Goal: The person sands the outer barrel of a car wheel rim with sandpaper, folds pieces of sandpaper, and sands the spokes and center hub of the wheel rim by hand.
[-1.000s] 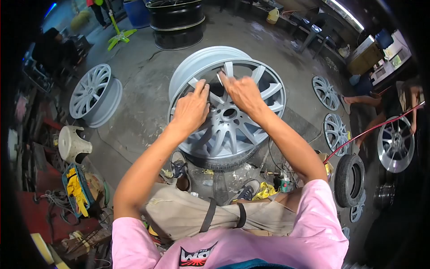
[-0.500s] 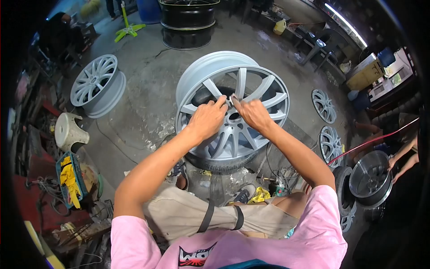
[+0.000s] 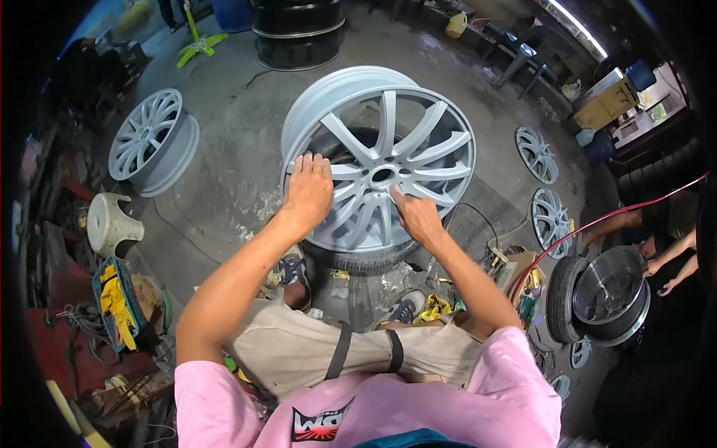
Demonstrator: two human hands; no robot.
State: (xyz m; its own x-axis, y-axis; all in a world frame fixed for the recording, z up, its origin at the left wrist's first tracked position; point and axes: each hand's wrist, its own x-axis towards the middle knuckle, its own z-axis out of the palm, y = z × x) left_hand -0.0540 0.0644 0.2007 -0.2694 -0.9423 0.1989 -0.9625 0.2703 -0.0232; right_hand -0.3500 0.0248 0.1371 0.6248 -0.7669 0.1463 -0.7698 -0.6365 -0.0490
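A light grey multi-spoke wheel rim (image 3: pixel 386 123) lies tilted on a black tire (image 3: pixel 366 261) in front of me. My left hand (image 3: pixel 308 190) rests on the rim's left edge, with its fingers together over the lip beside a spoke. Just below the centre hole, my right hand (image 3: pixel 418 216) touches the spokes near the hub, its index finger pointing up-left and the other fingers curled. Whether a small thing is pinched in it cannot be made out.
Another grey rim (image 3: pixel 146 142) stands at left above a white stool (image 3: pixel 112 224) and a basket with yellow gloves (image 3: pixel 117 306). Black drums (image 3: pixel 299 37) stand behind. At right are a red hose (image 3: pixel 597 222), a tire (image 3: pixel 565 299) and another person's hands (image 3: pixel 661 276) by a dark rim.
My hands have moved apart from above the hub: the left to the rim's left edge, the right to below the hub. The other person's dark rim has tilted and shifted slightly left.
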